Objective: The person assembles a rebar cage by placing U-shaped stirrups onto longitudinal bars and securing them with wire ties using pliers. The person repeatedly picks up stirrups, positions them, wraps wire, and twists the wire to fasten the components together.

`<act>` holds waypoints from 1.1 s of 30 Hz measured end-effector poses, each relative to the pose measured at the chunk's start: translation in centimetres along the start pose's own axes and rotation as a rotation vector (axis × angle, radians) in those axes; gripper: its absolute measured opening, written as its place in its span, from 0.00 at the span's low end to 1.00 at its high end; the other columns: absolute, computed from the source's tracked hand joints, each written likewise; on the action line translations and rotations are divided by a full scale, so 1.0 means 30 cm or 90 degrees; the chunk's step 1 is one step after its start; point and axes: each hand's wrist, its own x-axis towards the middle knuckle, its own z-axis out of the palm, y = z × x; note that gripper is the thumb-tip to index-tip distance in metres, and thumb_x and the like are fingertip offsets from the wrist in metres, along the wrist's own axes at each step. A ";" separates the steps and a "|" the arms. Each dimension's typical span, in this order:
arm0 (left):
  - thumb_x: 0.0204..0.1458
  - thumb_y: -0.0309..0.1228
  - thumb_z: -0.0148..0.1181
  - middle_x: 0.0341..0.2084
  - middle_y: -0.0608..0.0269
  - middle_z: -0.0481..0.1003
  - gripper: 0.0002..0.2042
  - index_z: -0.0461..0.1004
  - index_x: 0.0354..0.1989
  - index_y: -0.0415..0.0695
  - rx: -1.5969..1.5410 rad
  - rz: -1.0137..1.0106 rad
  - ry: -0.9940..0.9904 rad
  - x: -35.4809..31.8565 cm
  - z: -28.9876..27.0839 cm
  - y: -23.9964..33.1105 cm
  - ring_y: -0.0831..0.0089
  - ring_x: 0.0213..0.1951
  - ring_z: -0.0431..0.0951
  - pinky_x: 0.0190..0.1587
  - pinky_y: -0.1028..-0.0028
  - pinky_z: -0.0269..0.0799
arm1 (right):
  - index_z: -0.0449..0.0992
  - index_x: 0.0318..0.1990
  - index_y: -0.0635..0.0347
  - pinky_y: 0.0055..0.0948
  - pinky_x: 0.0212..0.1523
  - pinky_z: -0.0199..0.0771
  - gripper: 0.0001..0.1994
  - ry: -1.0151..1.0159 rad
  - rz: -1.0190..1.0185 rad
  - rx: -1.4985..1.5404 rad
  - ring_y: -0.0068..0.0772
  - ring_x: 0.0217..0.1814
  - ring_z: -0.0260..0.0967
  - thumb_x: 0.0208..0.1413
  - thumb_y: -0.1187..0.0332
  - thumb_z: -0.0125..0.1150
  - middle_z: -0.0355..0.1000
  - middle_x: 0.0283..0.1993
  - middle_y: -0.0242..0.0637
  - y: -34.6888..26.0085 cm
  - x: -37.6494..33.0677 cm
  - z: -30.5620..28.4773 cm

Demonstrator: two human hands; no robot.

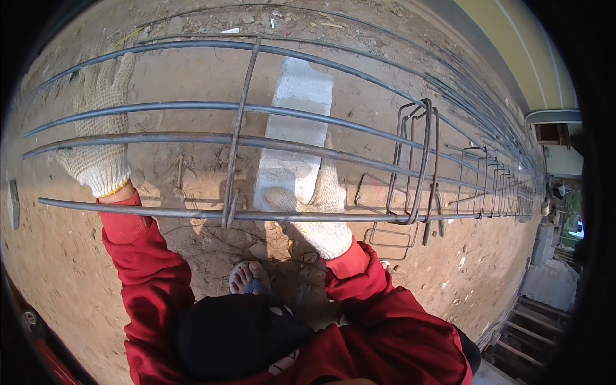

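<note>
Bare brown dirt ground, sunlit, scattered with stones and debris; pale yellow-green wall far beyond the right hand, upper right. Person in red sleeves and whitish knit gloves, working over a long steel bar frame that runs from the left hand out past the right.

Left hand: underneath the bars, fingers stretched out straight, thumb out to the left, not closed round anything; two bars cross over the glove, another over the sleeve. Can't tell whether it touches the steel.

Right hand: grasping the near end of a whitish block, thumb on its face, fingers along its right side. Block lies under the bars, stretching ahead of and slightly left of that hand, near half shaded, far half bright.

Upright tie crosses the bars between the two hands. Cluster of bent rectangular stirrups to the right of the right hand, more farther along. Sandalled foot on the dirt, below and left of the right hand.
</note>
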 end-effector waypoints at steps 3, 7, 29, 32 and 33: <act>0.62 0.60 0.35 0.73 0.60 0.50 0.36 0.48 0.74 0.52 0.017 0.007 0.051 -0.017 -0.014 -0.032 0.56 0.72 0.51 0.72 0.51 0.42 | 0.69 0.54 0.67 0.35 0.40 0.79 0.34 0.057 -0.045 -0.019 0.38 0.41 0.79 0.44 0.56 0.78 0.78 0.42 0.48 -0.011 0.034 0.008; 0.60 0.62 0.37 0.74 0.55 0.46 0.40 0.47 0.74 0.47 -0.572 -0.247 0.139 -0.043 -0.030 0.036 0.54 0.73 0.48 0.73 0.52 0.41 | 0.65 0.61 0.66 0.35 0.39 0.78 0.36 0.001 -0.089 -0.163 0.37 0.39 0.79 0.47 0.59 0.76 0.78 0.42 0.48 0.005 0.007 0.061; 0.57 0.65 0.41 0.73 0.54 0.48 0.43 0.49 0.73 0.47 -1.064 -0.441 0.105 -0.008 -0.016 0.235 0.49 0.71 0.49 0.72 0.50 0.42 | 0.65 0.62 0.74 0.33 0.39 0.77 0.28 0.240 -0.003 0.089 0.38 0.41 0.77 0.63 0.60 0.60 0.74 0.54 0.54 0.129 -0.079 0.050; 0.62 0.60 0.35 0.74 0.55 0.45 0.40 0.43 0.74 0.43 -0.839 -0.387 0.178 0.003 0.010 0.201 0.55 0.73 0.46 0.73 0.56 0.40 | 0.66 0.60 0.71 0.38 0.39 0.77 0.25 0.161 0.025 0.148 0.48 0.38 0.76 0.63 0.61 0.59 0.72 0.51 0.57 0.120 -0.080 0.043; 0.62 0.56 0.36 0.75 0.55 0.43 0.38 0.43 0.74 0.43 -0.884 -0.393 0.141 0.019 0.035 0.187 0.56 0.74 0.44 0.74 0.57 0.38 | 0.66 0.60 0.68 0.40 0.39 0.77 0.23 0.154 -0.007 0.088 0.52 0.36 0.75 0.64 0.61 0.57 0.73 0.46 0.57 0.125 -0.069 0.035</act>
